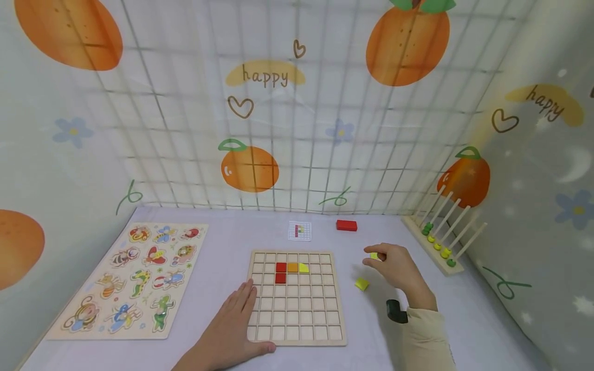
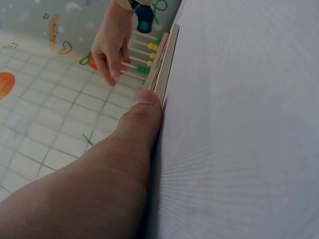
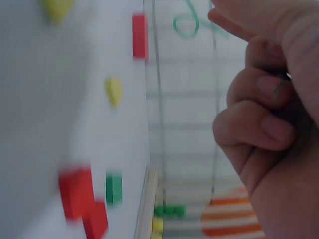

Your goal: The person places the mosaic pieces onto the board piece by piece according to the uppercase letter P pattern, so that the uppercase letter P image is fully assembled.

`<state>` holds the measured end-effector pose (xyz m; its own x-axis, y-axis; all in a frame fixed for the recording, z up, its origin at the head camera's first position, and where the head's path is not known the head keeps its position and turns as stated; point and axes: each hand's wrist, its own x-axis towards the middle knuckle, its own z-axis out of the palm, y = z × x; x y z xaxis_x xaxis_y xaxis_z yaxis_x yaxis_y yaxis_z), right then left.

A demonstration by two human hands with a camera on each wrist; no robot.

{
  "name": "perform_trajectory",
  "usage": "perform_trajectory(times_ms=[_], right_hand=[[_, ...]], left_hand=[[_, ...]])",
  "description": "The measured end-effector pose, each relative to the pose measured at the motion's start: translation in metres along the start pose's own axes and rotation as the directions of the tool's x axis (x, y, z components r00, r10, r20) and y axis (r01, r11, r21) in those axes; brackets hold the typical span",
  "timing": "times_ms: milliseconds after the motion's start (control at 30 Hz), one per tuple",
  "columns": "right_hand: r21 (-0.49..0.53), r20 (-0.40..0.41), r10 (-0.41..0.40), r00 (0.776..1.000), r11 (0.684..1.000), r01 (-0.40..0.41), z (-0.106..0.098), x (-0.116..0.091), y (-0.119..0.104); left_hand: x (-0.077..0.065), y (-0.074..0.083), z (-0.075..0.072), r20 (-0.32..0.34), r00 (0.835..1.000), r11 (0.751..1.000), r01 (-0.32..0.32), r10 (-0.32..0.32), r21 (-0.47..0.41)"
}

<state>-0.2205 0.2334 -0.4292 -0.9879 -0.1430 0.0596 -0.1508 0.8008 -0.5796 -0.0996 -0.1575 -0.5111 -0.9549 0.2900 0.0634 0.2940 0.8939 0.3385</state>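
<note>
A wooden grid board (image 1: 297,342) lies before me with two red squares (image 1: 280,273), an orange square (image 1: 293,267) and a yellow piece (image 1: 303,268) in its upper cells. My left hand (image 1: 232,324) rests along its left edge, fingers straight, thumb at the front corner; the left wrist view shows the thumb (image 2: 142,109) against the board's edge (image 2: 169,59). Over the table to the right hovers my right hand (image 1: 392,265), thumb and forefinger apart, the other fingers (image 3: 254,124) curled. A loose yellow piece (image 1: 374,255) shows between thumb and forefinger, lying on the table in the right wrist view.
Another yellow piece (image 1: 362,284) lies right of the board. Red blocks (image 3: 77,191) and a green block (image 3: 113,188) appear in the right wrist view. Behind are a pattern card (image 1: 299,231) and a red block (image 1: 346,225); an insect puzzle (image 1: 134,278) and a bead rack (image 1: 436,247) flank the board.
</note>
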Motion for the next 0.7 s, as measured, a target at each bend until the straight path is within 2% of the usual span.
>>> perform_trajectory(times_ms=[467,700], right_hand=[[-0.091,0.011,0.142,0.990,0.986,-0.141,-0.045,-0.043,0.079],[-0.074,0.056,0.317,0.947,0.947,-0.313,-0.054,-0.052,0.105]], left_hand=[[0.000,-0.001,0.000,-0.004,1.000,1.000,-0.003,0.003,0.004],[0.000,-0.001,0.001,-0.002,1.000,1.000,0.007,-0.007,0.005]])
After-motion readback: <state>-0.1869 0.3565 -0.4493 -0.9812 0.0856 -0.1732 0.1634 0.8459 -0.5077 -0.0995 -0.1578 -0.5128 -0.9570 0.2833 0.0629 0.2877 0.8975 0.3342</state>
